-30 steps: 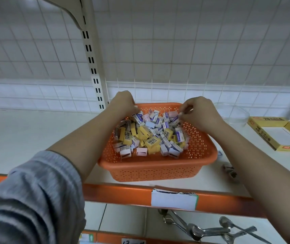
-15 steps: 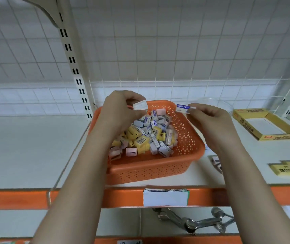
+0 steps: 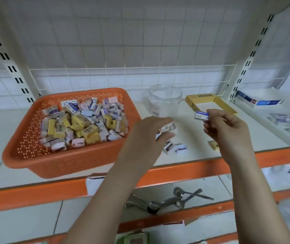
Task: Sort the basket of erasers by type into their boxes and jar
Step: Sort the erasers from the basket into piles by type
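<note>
An orange perforated basket [image 3: 35, 152] on the white shelf holds several yellow, white-blue and pink erasers [image 3: 84, 124]. To its right stand a clear jar [image 3: 165, 101] and an open yellow box [image 3: 202, 99]. My left hand [image 3: 151, 134] hovers right of the basket and holds a small white eraser [image 3: 169, 128] in its fingers. My right hand [image 3: 228, 127] pinches a white eraser with a blue label [image 3: 201, 115] in front of the yellow box. Two white erasers [image 3: 175, 147] and a yellow one [image 3: 213, 145] lie on the shelf below my hands.
The shelf has an orange front edge [image 3: 175, 171] with a white label [image 3: 95, 185]. A second box with white-blue erasers [image 3: 285, 120] sits at the far right. Metal spoons [image 3: 168, 201] lie on the lower shelf. Slotted uprights [image 3: 246, 64] frame the bay.
Both hands moved right, out from over the basket, each carrying its eraser toward the jar and yellow box. The camera view swung right too.
</note>
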Tool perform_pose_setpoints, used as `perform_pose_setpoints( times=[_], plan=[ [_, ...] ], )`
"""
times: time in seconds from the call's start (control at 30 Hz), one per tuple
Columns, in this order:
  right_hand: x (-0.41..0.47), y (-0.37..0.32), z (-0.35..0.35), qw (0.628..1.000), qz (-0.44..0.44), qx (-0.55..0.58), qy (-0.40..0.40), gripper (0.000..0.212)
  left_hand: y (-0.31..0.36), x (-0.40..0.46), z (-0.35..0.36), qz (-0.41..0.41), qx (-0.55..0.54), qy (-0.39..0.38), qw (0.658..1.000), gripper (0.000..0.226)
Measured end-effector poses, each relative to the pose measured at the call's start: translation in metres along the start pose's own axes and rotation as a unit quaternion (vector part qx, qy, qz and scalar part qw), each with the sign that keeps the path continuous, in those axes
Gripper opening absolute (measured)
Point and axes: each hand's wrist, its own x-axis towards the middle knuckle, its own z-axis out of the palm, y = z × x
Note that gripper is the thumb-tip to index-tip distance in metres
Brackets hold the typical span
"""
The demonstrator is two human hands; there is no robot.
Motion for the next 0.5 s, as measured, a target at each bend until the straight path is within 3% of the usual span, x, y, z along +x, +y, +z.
perform_pose_setpoints(
  times=[0.17,0.33,0.4,0.5],
  plan=[
    [0.017,0.007,-0.046,0.998,0.005,-0.048,-0.040,0.019,0.003,0.008,0.051,-0.095,0.101,-0.025,0.990,0.038],
    [0.029,0.015,-0.095,0.995,-0.013,-0.087,-0.056,0.018,-0.004,0.018,0.079,-0.180,0.109,-0.030,0.977,0.036],
    [0.038,0.016,-0.117,0.996,-0.013,-0.085,-0.024,0.015,0.006,0.024,0.083,-0.177,0.095,0.000,0.980,0.034],
    [0.068,0.021,-0.158,0.987,-0.039,-0.129,0.091,0.009,0.032,0.037,0.093,-0.140,0.071,0.005,0.988,0.029]
  ],
)
